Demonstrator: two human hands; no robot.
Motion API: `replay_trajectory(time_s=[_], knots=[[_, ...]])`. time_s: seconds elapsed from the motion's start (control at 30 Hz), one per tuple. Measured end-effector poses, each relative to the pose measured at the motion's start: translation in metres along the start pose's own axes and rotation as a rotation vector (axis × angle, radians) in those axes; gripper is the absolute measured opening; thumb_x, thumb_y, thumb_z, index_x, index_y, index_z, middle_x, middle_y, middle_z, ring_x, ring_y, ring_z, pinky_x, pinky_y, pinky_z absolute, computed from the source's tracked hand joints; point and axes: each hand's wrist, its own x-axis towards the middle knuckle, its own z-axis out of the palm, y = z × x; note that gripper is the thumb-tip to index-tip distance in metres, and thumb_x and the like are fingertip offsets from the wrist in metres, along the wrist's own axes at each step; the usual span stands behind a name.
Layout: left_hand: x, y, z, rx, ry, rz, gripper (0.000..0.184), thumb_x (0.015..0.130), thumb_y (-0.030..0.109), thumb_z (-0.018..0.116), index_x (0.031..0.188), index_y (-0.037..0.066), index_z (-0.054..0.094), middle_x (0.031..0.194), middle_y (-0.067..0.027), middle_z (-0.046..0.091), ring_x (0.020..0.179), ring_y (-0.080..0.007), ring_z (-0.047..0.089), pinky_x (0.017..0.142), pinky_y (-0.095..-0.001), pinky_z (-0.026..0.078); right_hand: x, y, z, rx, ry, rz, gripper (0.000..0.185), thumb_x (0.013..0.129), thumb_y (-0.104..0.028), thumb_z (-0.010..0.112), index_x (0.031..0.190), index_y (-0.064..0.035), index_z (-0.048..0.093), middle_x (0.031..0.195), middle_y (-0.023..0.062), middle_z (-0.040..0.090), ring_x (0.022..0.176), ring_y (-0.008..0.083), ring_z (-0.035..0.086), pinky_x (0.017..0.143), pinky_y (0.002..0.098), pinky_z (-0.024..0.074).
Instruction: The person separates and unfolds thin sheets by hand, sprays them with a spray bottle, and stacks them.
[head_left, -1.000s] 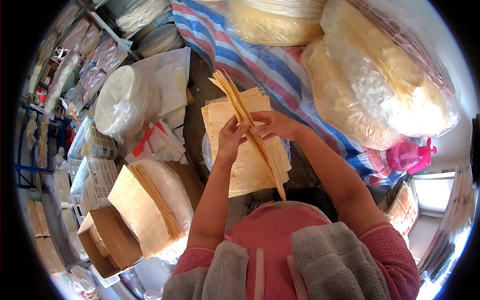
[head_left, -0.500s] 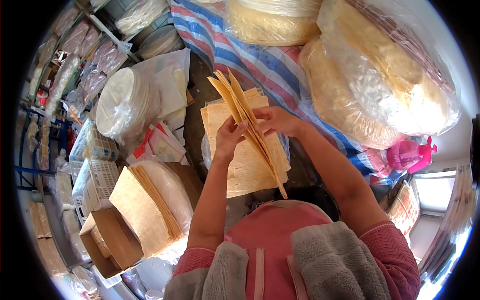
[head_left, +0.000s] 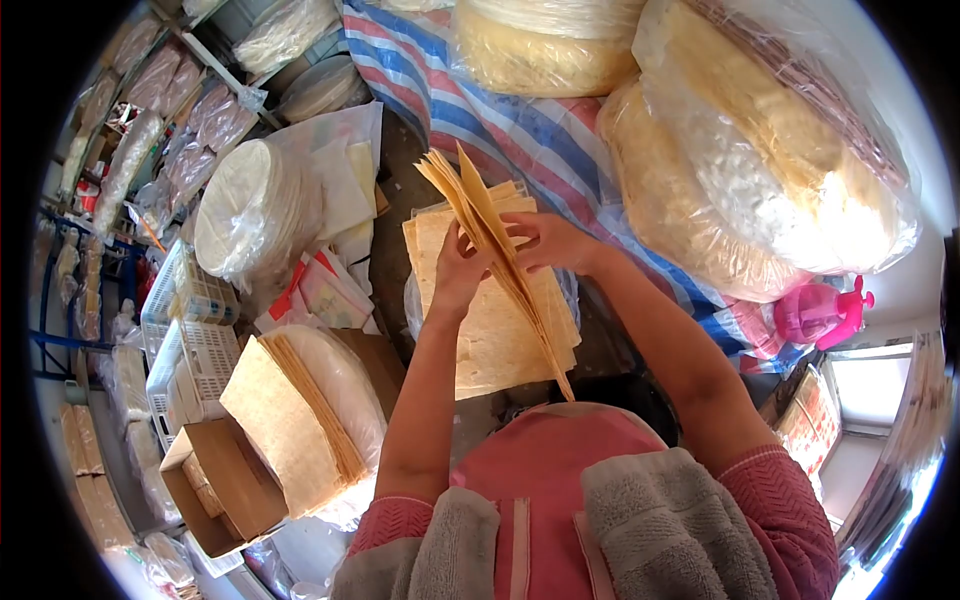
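Far end of the sheet bundle [head_left: 487, 220] has fanned wider: one sec ago it was nearly closed, now one leaf [head_left: 472, 180] stands off to the right. Left thumb, on the bundle's face half a second ago, no longer shows there. Arms about the same.

Bundle is up on edge, tilted, above the flat pile [head_left: 500, 350]; far end pokes past the pile's far edge near the far left corner, near end runs past the near edge, close to the near right corner, by the person's front. Can't tell if it touches the pile.

Left hand [head_left: 460, 270] seems to grip the bundle along its left side, thumb placement unclear. Right hand [head_left: 550, 245] has thumb and fingers spread, tips at the right face; pinching or only touching, can't tell.

Step in hand looks like parting leaves. To do it well: left grip firm but not squeezing, since the sheets look thin and stiff and may crack; part from the fanned far end, one leaf per fingertip; slide down the gap rather than tug at a corner; keep the near ends together so nothing slips off the pile's near edge.
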Motion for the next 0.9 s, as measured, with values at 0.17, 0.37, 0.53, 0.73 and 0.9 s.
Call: replay_trajectory(time_s=[0.17,0.37,0.53,0.73,0.9], knots=[[0.015,-0.001,0.009,0.263,0.191,0.09,0.064,0.072,0.002,0.054,0.131,0.005,0.029,0.105,-0.012,0.056,0.089,-0.0178,0.058,0.065,-0.0281,0.05,0.007,-0.007,0.014,-0.092,0.08,0.089,0.08,0.07,-0.015,0.061,0.139,-0.0075,0.023,0.128,0.0099,0.046,0.098,0.0169,0.054,0.073,0.0284,0.0457],[0.041,-0.045,-0.003,0.503,0.301,0.074,0.09,0.069,0.018,0.07,0.137,-0.001,0.014,0.113,-0.0264,0.052,0.098,-0.0341,0.058,0.07,-0.035,0.051,0.019,-0.01,0.027,-0.457,0.296,-0.022,0.059,0.069,-0.02,0.06,0.123,-0.0029,0.045,0.108,0.0154,0.058,0.091,0.0227,0.058,0.074,0.0321,0.0463],[0.029,-0.014,0.016,0.571,0.293,-0.185,0.055,0.071,0.032,0.068,0.108,-0.005,0.051,0.096,-0.025,0.059,0.088,-0.037,0.06,0.071,-0.0396,0.05,0.029,-0.012,0.036,-0.612,0.504,0.126,0.03,0.069,-0.015,0.056,0.093,0.0009,0.059,0.087,0.0229,0.061,0.088,0.0342,0.059,0.076,0.039,0.0465],[0.014,-0.027,-0.02,0.657,0.402,0.003,0.03,0.071,0.018,0.059,0.084,-0.008,0.058,0.08,-0.0225,0.062,0.077,-0.0332,0.062,0.067,-0.0376,0.049,0.02,0.01,0.031,-0.724,0.642,-0.026,0.021,0.069,-0.01,0.052,0.083,0.0032,0.06,0.086,0.0255,0.06,0.087,0.041,0.057,0.078,0.0436,0.0451],[-0.025,0.015,-0.053,0.369,0.519,0.228,0.026,0.074,0.005,0.053,0.094,-0.011,0.059,0.086,-0.0141,0.063,0.076,-0.0199,0.06,0.066,-0.0313,0.047,0.006,-0.012,0.01,-0.594,0.787,-0.205,0.025,0.07,-0.015,0.059,0.089,0.0004,0.062,0.082,0.0222,0.062,0.077,0.0339,0.062,0.07,0.04,0.0483]])
